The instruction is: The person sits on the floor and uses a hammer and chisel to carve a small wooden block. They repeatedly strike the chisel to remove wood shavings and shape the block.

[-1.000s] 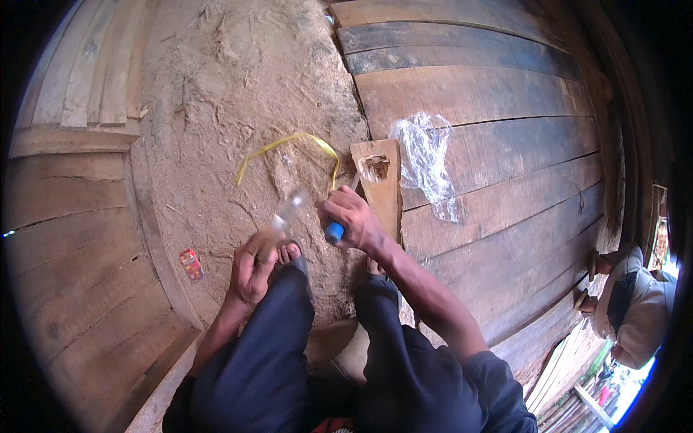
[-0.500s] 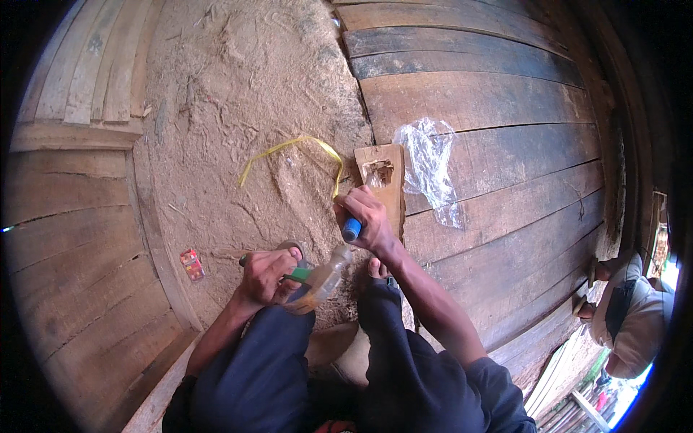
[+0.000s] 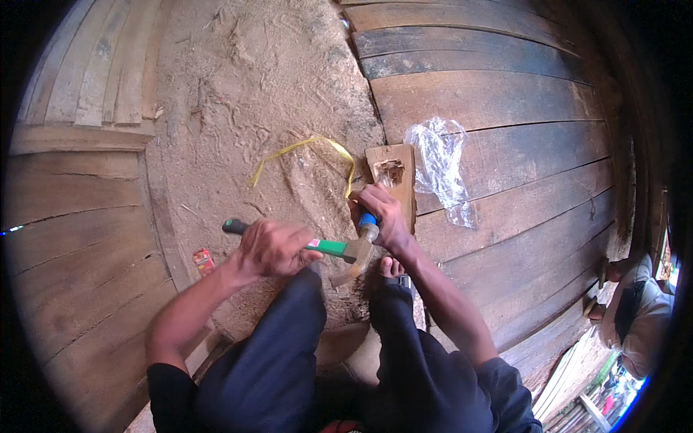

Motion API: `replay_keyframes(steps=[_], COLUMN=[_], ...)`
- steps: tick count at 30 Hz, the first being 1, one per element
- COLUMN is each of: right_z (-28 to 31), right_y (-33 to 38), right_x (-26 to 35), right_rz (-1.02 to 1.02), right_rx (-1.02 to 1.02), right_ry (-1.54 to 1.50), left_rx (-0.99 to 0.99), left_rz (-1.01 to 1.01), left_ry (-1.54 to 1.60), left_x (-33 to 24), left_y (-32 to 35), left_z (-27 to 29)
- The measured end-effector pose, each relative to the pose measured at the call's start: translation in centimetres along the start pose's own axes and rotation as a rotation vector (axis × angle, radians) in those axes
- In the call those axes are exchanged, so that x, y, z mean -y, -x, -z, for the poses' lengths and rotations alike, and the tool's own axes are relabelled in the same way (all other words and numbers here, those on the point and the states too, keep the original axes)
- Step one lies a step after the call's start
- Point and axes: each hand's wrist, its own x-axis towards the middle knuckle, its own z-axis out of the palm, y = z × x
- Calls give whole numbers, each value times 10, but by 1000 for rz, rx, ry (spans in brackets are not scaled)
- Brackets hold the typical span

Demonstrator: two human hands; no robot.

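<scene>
My left hand (image 3: pixel 278 247) is wrapped round the green handle of a claw hammer (image 3: pixel 336 249). The hammer's face meets the butt of a blue-handled chisel (image 3: pixel 368 219), or is right against it. Closed round that chisel is my right hand (image 3: pixel 380 213); the fingers hide most of the tool and its blade. Beyond my right hand lies a wooden block (image 3: pixel 406 189) with a rough, splintered hollow (image 3: pixel 390 172) cut in its far end.
Crumpled clear plastic (image 3: pixel 440 169) lies right of the block on the plank floor (image 3: pixel 520 151). A yellow strip (image 3: pixel 317 139) curves over the sandy ground (image 3: pixel 238 86). A small red packet (image 3: pixel 203 260) is left of my left hand. At the far right sits another person (image 3: pixel 639 317).
My left hand has swung the hammer up and to the right, bringing its head onto the chisel's end. My right hand keeps its hold; the whole view has shifted slightly.
</scene>
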Motion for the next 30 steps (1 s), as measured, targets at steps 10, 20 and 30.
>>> replay_keyframes(steps=[10, 20, 30], right_z=[12, 6, 1], right_y=[-7, -3, 0], right_x=[1, -3, -3], right_rz=[29, 18, 41], right_rx=[13, 36, 43], right_ry=[-10, 5, 14], left_rx=[138, 123, 105], left_rz=[-315, -218, -155], left_ry=[-93, -70, -64], left_x=[18, 14, 15], left_y=[-35, -28, -11], left_z=[38, 17, 15])
